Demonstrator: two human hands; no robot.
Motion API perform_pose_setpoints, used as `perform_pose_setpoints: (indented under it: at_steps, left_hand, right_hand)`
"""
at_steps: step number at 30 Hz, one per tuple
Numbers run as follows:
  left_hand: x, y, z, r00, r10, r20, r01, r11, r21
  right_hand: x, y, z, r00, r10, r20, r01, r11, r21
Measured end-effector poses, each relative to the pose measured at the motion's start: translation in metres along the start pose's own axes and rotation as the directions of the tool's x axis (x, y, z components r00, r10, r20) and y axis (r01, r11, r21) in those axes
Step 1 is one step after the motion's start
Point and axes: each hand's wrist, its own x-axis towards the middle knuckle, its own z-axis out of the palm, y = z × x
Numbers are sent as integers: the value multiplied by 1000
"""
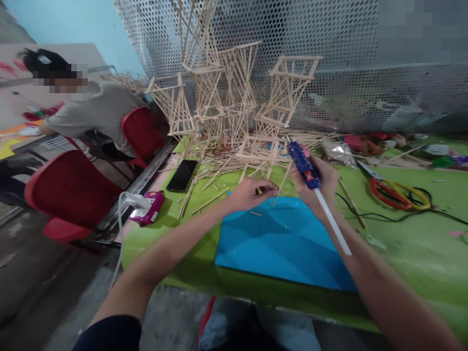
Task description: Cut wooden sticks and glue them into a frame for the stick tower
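My right hand (323, 178) is wrapped round a blue glue gun (302, 163), its nozzle pointing up and away from me. A long white glue stick (332, 222) sticks out of the gun's back end. Left of it, my left hand (252, 193) pinches the lower part of a thin wooden stick (284, 183) between its fingertips. That stick slants up toward a structure of glued wooden sticks (256, 157); whether they touch I cannot tell. Below both hands lies a blue sheet (270, 243) with a short stick piece (255, 213) on it.
Tall stick towers (210, 92) rise at the back. A phone (182, 175) and purple power socket (148, 208) lie left on the green table (420, 258). Scissors (398, 192) and a black cord (369, 214) lie right. Another person (95, 107) sits far left, near red chairs (69, 195).
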Motion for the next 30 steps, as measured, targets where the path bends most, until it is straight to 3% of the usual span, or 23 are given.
perform_pose_setpoints:
  at_steps: [4,8,11,14,17,26,30]
  left_hand:
    - [-1,-2,-2,998,58,29,-55,993,-104]
    - [1,-3,9,982,-83,-169,12,925,-380]
    - [3,-5,15,957,-146,-250,-2,861,-509]
    - [4,-4,16,944,-156,-290,-13,863,-504]
    - [3,-2,17,939,-142,-312,-36,864,-501]
    - [4,3,12,954,-160,-253,29,890,-455]
    - [7,2,13,961,-153,-229,5,841,-542]
  right_hand:
    - [1,10,-3,994,-4,-111,-1,999,-40]
    - [2,22,-9,987,-10,-161,3,999,-42]
    - [3,30,-13,982,-157,-105,152,987,-52]
    - [1,35,-13,953,-303,1,303,953,-25]
    - [-3,38,-6,925,-373,79,370,928,49]
    - [-8,29,0,919,-346,191,338,938,72]
    - [-10,31,2,925,-337,177,330,941,68]
